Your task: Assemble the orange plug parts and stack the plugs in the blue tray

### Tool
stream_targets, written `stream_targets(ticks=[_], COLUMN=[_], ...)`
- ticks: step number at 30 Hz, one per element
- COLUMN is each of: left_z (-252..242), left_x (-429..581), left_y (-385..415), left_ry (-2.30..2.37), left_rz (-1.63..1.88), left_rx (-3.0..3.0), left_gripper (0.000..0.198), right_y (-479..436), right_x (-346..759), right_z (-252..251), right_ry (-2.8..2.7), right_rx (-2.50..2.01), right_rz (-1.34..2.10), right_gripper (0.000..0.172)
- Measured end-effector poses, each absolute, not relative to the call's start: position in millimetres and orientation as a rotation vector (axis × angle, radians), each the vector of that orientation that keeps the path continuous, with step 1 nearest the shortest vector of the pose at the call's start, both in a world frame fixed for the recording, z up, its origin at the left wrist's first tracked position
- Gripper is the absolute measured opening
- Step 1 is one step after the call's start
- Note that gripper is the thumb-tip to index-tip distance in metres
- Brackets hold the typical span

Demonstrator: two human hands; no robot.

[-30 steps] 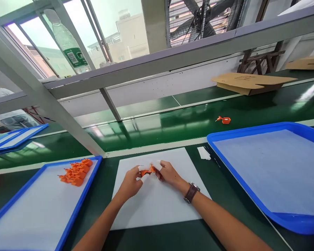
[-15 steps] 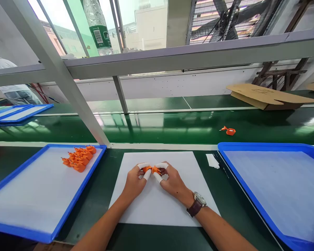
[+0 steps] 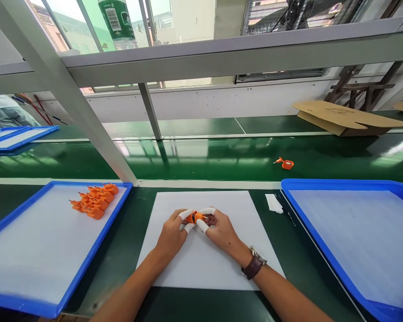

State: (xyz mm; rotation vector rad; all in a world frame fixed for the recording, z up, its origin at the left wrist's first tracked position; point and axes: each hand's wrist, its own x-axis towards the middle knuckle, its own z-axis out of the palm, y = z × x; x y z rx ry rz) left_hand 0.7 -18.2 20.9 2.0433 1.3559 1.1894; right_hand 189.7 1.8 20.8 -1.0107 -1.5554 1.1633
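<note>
Over a white sheet [image 3: 208, 259], both hands pinch a small orange plastic part [image 3: 195, 217] with a dark spot in its middle. My left hand [image 3: 172, 232] grips its left end between thumb and fingers. On the other end, my right hand [image 3: 221, 229] is closed, with a thin pale tip sticking out near its fingers. White covers sit on several fingertips. To the left, several similar orange parts [image 3: 96, 201] stand in rows on a blue-rimmed tray [image 3: 83, 273].
Another blue-rimmed tray [image 3: 317, 243] lies on the right, beside a white scrap [image 3: 274, 203]. One orange part [image 3: 286, 164] rests on the green belt [image 3: 215, 165] beyond. A metal frame post [image 3: 97, 138] slants down at left. Farther back lies a cardboard box [image 3: 342, 118].
The orange part has turned in my fingers, so its dark middle now shows. The belt's orange part sits slightly further left, and the camera has tilted down a little.
</note>
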Motion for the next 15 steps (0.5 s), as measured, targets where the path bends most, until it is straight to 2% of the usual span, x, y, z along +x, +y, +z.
stream_targets(ticks=[7,15], left_z=[16.7,11.6], left_x=[1.3,4.8], left_y=[-17.9,-17.4], left_ry=[1.366,1.393], left_rz=[1.173,1.184], left_rx=[2.311,2.565], left_gripper=[0.041,0.035], right_y=[-1.4,3.6], right_x=[190.1,191.3], right_z=[17.0,17.7], right_ry=[-1.676,-1.619], right_rx=[-1.052,-1.061], right_rz=[1.050,1.191], right_gripper=[0.020,0.016])
